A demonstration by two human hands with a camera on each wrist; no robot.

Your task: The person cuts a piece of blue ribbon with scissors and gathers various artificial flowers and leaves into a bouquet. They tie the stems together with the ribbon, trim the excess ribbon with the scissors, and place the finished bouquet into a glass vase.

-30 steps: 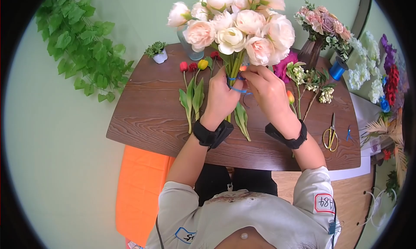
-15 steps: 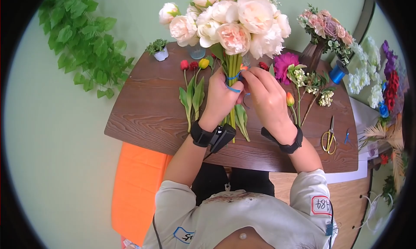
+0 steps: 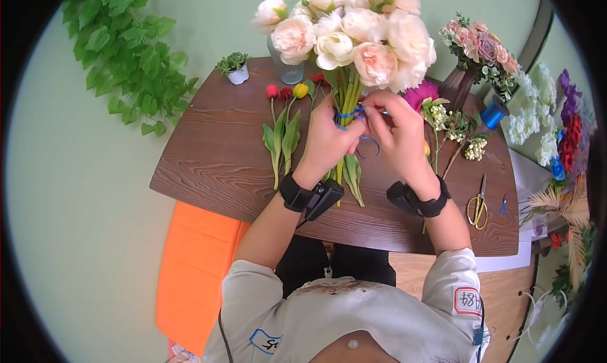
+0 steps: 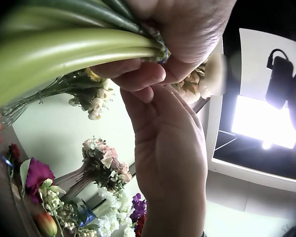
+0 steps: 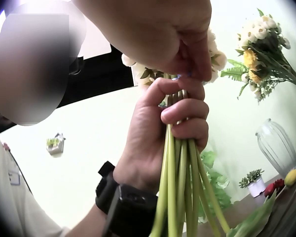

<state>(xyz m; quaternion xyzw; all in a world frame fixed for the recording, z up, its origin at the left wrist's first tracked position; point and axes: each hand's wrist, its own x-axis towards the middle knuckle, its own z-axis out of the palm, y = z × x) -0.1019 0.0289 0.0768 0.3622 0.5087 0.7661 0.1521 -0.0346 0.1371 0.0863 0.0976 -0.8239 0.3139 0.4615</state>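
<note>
A bouquet of pale pink and cream peonies [image 3: 354, 41] stands over the table in the head view, its green stems [image 5: 177, 197] fanning downward in the right wrist view. My left hand [image 3: 325, 139] grips the stems below the blooms, fingers wrapped round them. A thin blue ribbon [image 3: 346, 115] circles the stems just above that grip. With thumb and fingertips my right hand [image 3: 403, 135] pinches the ribbon beside the stems. In the left wrist view, the right hand [image 4: 167, 143] meets the left hand's fingers at the binding. A loose ribbon end [image 3: 377, 149] curls below the hands.
Tulips [image 3: 278, 132] lie left of the stems on the wooden table [image 3: 215, 154]. A glass vase [image 3: 291, 72] and potted succulent [image 3: 235, 69] stand behind. Rightward are a magenta flower [image 3: 420, 94], white berry sprigs [image 3: 474, 149], a ribbon spool [image 3: 494, 112], scissors [image 3: 478, 205] and a flower-filled vase [image 3: 458, 85].
The blooms swung left, then back to the right. My right hand has shifted slightly, drawing ribbon rightward from the binding, while my left hand keeps its grip on the stems.
</note>
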